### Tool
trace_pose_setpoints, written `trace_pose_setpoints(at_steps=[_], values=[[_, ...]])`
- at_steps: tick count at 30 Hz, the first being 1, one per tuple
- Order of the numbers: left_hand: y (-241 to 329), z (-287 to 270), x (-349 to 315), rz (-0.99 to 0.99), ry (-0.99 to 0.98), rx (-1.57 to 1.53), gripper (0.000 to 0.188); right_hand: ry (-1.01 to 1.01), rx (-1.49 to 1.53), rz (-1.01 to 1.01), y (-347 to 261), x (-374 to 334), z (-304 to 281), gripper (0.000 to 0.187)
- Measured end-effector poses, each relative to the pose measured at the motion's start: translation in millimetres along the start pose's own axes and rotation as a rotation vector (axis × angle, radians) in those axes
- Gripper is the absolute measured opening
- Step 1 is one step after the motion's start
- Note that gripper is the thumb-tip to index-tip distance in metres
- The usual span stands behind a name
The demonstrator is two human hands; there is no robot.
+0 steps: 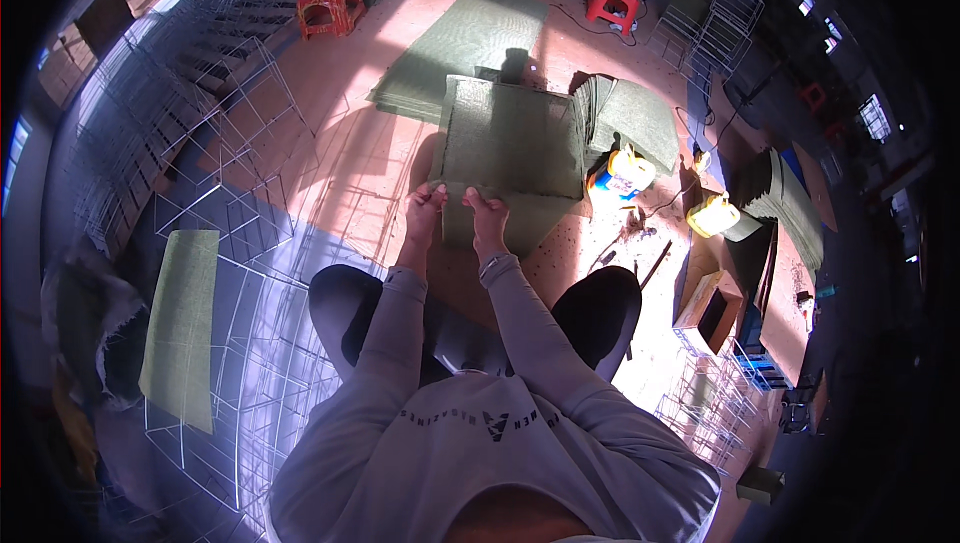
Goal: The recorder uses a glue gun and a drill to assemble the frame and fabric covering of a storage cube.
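A green woven-looking sheet [515, 133] lies in front of my crossed legs, with more green material under its near edge. My left hand [425, 205] has its fingers closed in a pinch at the near left part of that edge. A short gap to the right, my right hand [487, 218] is also closed, thumb and fingers pinching the same edge. The exact fingertip contact is small and partly shaded. A white, yellow and blue tub [624, 175] stands just right of the sheet.
Green sheets are stacked behind [460, 43] and fanned at right [635, 118]. A yellow-and-white tub [712, 215] and a wooden box [708, 313] stand further right. Wire frames [235, 343] crowd the left, one bearing a green panel [180, 333]. Red stools [330, 11] are at the back.
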State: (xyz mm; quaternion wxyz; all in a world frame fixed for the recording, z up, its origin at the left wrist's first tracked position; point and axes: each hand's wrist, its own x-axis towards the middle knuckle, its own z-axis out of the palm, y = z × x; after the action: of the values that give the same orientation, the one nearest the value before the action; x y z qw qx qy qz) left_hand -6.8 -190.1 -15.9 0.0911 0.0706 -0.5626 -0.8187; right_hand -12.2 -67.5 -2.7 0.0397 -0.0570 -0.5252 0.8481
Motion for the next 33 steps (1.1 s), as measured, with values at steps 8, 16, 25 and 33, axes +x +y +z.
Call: trace_pose_setpoints(at_steps=[8,16,25,33], values=[[-1,23,-25,0.052,0.012,0.009,0.012,0.029,0.035,-0.074,3,-1,-16,0.010],[9,18,-13,0.156,-0.037,0.032,0.010,0.091,-0.013,-0.003,-3,-5,-12,0.014],[6,10,-6,0.114,-0.067,0.028,0.011,-0.026,0.028,0.139,-13,-3,-26,0.013],[-1,15,-9,0.184,-0.090,0.084,0.009,0.204,0.243,0.020,-35,8,-128,0.008]])
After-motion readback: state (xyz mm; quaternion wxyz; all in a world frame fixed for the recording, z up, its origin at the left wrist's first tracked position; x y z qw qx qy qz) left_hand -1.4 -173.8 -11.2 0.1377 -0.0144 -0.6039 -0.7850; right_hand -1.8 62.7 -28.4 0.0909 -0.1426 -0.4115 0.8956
